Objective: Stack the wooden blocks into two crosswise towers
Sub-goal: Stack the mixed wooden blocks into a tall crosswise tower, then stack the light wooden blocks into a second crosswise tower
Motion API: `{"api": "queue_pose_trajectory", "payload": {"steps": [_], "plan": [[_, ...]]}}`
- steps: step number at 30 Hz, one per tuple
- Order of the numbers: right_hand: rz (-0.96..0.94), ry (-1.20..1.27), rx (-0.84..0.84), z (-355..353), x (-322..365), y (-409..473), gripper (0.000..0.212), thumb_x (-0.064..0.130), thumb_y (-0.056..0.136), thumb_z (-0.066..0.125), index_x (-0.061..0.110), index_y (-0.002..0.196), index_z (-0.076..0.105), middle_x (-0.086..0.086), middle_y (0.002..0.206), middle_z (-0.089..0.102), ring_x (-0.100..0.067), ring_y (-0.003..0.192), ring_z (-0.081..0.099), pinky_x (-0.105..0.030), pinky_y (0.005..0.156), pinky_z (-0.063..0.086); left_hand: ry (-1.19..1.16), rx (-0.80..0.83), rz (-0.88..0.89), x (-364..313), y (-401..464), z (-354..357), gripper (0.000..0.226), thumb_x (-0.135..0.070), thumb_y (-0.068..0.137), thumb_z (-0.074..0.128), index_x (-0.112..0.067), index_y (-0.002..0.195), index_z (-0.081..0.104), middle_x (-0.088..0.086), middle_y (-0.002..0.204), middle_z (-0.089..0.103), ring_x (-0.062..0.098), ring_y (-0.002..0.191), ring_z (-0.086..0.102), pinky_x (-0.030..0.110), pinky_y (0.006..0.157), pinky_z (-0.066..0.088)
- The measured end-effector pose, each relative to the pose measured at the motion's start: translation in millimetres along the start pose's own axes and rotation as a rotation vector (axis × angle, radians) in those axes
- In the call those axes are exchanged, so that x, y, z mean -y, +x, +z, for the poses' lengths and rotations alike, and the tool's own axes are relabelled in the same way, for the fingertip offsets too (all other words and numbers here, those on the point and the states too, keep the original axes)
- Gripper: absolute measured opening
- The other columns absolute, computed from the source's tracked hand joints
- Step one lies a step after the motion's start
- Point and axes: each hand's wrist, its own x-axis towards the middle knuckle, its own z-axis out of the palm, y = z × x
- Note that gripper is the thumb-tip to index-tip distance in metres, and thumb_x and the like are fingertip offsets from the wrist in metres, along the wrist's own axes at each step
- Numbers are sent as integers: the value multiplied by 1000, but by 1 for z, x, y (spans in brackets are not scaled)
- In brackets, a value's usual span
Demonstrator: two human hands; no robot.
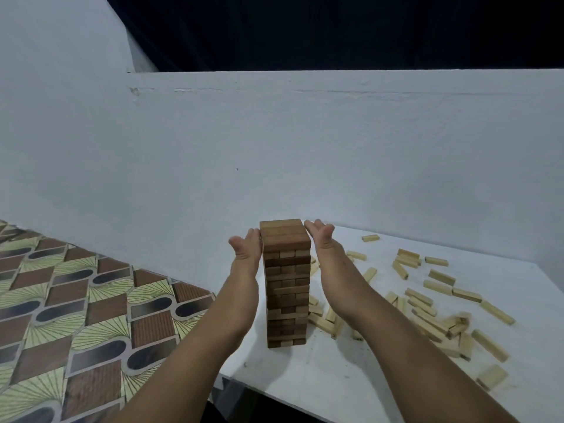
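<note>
Tower of darker brown blocks: one only, upright near the left front of the white bench, layers laid crosswise, three blocks to a layer where ends show; layer count too fine to tell, well over a dozen. Two hands at its top. Left hand flat against the left face of the uppermost layers, fingers straight, thumb spread, gripping nothing. Right hand flat against the right face at the same height, fingers straight, likewise pressing and not curled. Pale loose blocks scattered and heaped on the bench right of the tower, roughly thirty or more, several overlapping so exact number unclear. No second tower standing. Patterned floor at left, white wall behind.
</note>
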Motion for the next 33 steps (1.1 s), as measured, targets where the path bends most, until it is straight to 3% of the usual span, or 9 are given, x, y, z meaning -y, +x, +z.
{"api": "queue_pose_trajectory", "payload": {"steps": [3, 5, 9, 13, 16, 19, 22, 27, 33], "plan": [[19, -29, -18, 4, -5, 5, 114, 102, 49, -8, 55, 148, 21, 25, 159, 12, -7, 147, 14, -38, 117, 10, -62, 24, 11, -11, -7, 5, 53, -67, 79, -8, -65, 90, 44, -44, 101, 36, 0, 121, 25, 42, 117, 14], [24, -52, -16, 5, -7, 6, 115, 103, 47, -8, 55, 148, 20, 25, 159, 14, -9, 148, 14, -42, 119, 11, -66, 24, 9, -13, -8, 6, 53, -67, 82, -6, -63, 83, 47, -43, 93, 37, 1, 119, 26, 41, 116, 18], [21, -34, -11, 1, -2, 2, 106, 96, 56, -8, 53, 149, 20, 23, 159, 14, -8, 148, 13, -38, 117, 9, -47, 14, 11, -13, -11, 5, 50, -69, 78, -4, -63, 90, 44, -32, 121, 37, 8, 131, 29, 44, 117, 17], [2, 31, -19, -9, -5, -10, 83, 78, 75, 1, 50, 148, 27, 24, 150, 26, 2, 138, 21, -24, 104, 11, 0, -166, 44, 8, -4, 4, 63, -74, 81, 4, -60, 135, 34, -15, 156, 28, 20, 145, 27, 52, 117, 18], [-75, -14, -124, -15, -31, -10, 51, 59, 97, 24, 42, 141, 45, 26, 139, 45, 8, 127, 38, -15, 100, 27, -83, -320, 142, 26, -5, 2, 36, -55, 99, 29, -44, 122, 55, -29, 127, 53, 3, 124, 48, 35, 103, 40], [-108, -240, -237, -14, -73, -5, 26, 34, 102, 47, 36, 126, 58, 17, 120, 63, -1, 116, 54, -15, 86, 42, -125, -348, 98, 44, -6, 8, 14, -37, 101, 45, -38, 104, 59, -28, 105, 60, -7, 108, 52, 27, 87, 43], [-131, -511, -128, -2, -113, 0, 32, 19, 101, 48, 30, 129, 58, 10, 128, 59, -9, 123, 49, -22, 101, 38, -45, -290, 33, 61, -1, 13, 22, -38, 104, 39, -38, 121, 53, -24, 118, 52, 5, 113, 49, 29, 91, 39], [-222, -701, 89, 14, -140, 10, 51, 10, 98, 41, 30, 145, 41, 0, 153, 38, -21, 142, 31, -39, 115, 33, 32, -147, -5, 84, 6, 16, 53, -62, 96, 15, -52, 147, 24, -21, 155, 28, 9, 143, 26, 38, 113, 24], [-298, -815, 84, 15, -145, 17, 36, 15, 98, 43, 30, 130, 51, 5, 119, 58, -21, 107, 54, -36, 91, 49, -3, -57, -60, 108, 17, 21, 59, -77, 86, 1, -67, 140, 21, -21, 158, 24, 15, 148, 21, 49, 122, 9]]}}
